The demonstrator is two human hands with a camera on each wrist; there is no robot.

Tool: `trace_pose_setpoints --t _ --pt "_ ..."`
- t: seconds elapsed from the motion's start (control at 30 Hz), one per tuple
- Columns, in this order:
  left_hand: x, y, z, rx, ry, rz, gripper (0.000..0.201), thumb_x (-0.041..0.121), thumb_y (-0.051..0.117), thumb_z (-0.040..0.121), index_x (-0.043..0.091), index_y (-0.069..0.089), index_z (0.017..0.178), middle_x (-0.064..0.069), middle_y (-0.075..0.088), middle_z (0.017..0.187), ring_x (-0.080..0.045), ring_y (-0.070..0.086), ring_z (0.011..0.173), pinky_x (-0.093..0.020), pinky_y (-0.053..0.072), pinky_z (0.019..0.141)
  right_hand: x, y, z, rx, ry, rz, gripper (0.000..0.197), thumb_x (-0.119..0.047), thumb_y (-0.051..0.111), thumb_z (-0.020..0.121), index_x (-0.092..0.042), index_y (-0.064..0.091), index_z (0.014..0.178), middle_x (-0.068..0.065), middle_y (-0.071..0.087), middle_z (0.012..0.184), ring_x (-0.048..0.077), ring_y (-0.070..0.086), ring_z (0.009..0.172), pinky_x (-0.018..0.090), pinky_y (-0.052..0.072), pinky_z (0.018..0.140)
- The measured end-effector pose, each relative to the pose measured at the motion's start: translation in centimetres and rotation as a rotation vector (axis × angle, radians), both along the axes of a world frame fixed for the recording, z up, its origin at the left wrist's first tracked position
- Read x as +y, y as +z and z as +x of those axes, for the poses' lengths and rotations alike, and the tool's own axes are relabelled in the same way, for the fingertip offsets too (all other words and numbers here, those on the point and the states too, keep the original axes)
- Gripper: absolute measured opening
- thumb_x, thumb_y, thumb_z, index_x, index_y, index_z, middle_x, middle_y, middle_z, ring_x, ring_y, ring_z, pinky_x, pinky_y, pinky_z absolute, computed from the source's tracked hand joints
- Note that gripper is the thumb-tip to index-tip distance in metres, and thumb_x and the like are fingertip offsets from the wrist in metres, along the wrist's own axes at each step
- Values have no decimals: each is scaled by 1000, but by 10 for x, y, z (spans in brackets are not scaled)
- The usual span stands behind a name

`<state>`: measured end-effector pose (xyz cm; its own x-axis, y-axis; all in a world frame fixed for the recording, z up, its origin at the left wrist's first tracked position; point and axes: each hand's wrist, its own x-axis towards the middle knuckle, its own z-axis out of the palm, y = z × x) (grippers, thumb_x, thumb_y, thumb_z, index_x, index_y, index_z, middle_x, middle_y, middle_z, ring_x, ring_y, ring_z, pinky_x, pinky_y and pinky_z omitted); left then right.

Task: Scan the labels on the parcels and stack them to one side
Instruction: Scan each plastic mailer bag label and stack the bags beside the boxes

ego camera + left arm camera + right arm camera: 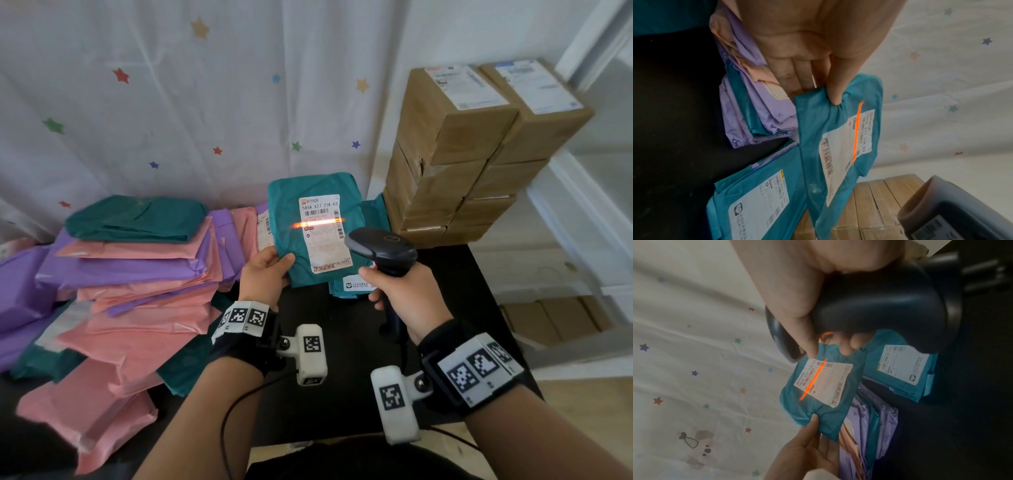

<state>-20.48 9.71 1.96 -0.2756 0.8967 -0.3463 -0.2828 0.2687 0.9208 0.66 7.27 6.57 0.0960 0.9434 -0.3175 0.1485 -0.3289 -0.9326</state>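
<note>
My left hand [265, 270] pinches the lower left corner of a teal parcel [291, 212], holding it upright above the table, thumb [835, 87] on its front. Its white label [323, 236] faces me, and an orange scan line [318, 223] crosses the barcode. My right hand [407, 291] grips the handle of a black barcode scanner [383, 248] aimed at that label from the lower right. In the right wrist view the scanner [875, 305] fills the top and the parcel [818, 402] hangs beyond it. Another teal parcel [756, 198] with a label lies flat below, on the table.
A loose heap of pink, purple and teal parcels [137, 284] covers the left of the black table [346, 394]. Stacked cardboard boxes [462, 154] stand at the back right. A star-print curtain [171, 102] hangs behind. White shelving [582, 205] is on the right.
</note>
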Motion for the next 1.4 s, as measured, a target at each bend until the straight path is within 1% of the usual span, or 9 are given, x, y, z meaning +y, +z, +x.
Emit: trace_pose_setpoints --t 0.6,0.77,0.83,0.9,0.97,1.07,1.13,1.3,1.4 --pt "1 8 2 -16 -8 -17 17 2 57 92 11 66 103 -9 72 106 -23 69 99 -37 57 85 8 -1 3 -8 -16 37 16 -22 76 85 -21 69 99 -3 70 75 1 65 54 16 50 52" --pt "3 10 3 -25 -5 -35 18 2 57 92 8 65 106 -13 70 110 -27 67 103 -42 54 90 11 -2 4 -2 -35 57 16 -22 77 84 -24 68 96 -4 72 82 3 70 65 15 50 52" --pt "3 11 4 -27 -11 -38 17 3 58 92 8 65 106 -12 70 110 -27 67 103 -42 54 90 13 -4 5 -8 -59 66 19 -22 78 83 -21 68 100 -3 72 87 9 71 78 19 55 59" --pt "4 12 5 -47 -26 -40 18 2 57 91 6 64 108 -13 70 109 -26 68 102 -39 56 87 16 -7 7 -4 -108 77 26 -21 78 82 -21 66 105 -3 71 96 12 70 92 30 60 74" --pt "6 14 9 -91 -59 -43 18 0 56 92 3 63 108 -13 71 106 -25 68 97 -33 58 82 20 -10 10 -11 -157 79 28 -21 80 80 -24 65 103 -3 72 99 14 70 94 40 59 84" --pt "8 18 16 -160 -120 -55 16 -3 53 92 4 64 102 -7 74 91 -17 71 82 -26 60 70 26 -15 15 -26 -205 56 25 -18 82 78 -23 64 96 3 73 99 18 72 89 44 60 82" --pt "10 18 20 -164 -141 -71 17 -4 52 92 5 63 102 -7 73 91 -18 71 80 -27 60 69 28 -18 17 -42 -211 46 25 -13 80 79 -24 61 92 7 73 101 17 72 85 43 62 78" --pt "24 11 30 3 -149 -157 22 4 60 90 2 60 112 -9 69 98 -22 68 84 -32 60 69 31 -27 24 -225 -192 74 25 -6 73 80 -25 57 84 7 69 94 25 69 91 41 58 81" --pt "36 -4 33 245 -134 -196 23 6 62 89 -4 63 110 -14 69 100 -30 67 94 -43 56 87 35 -32 26 -267 -153 39 27 -8 73 81 -27 55 84 4 66 94 24 67 93 47 56 89"
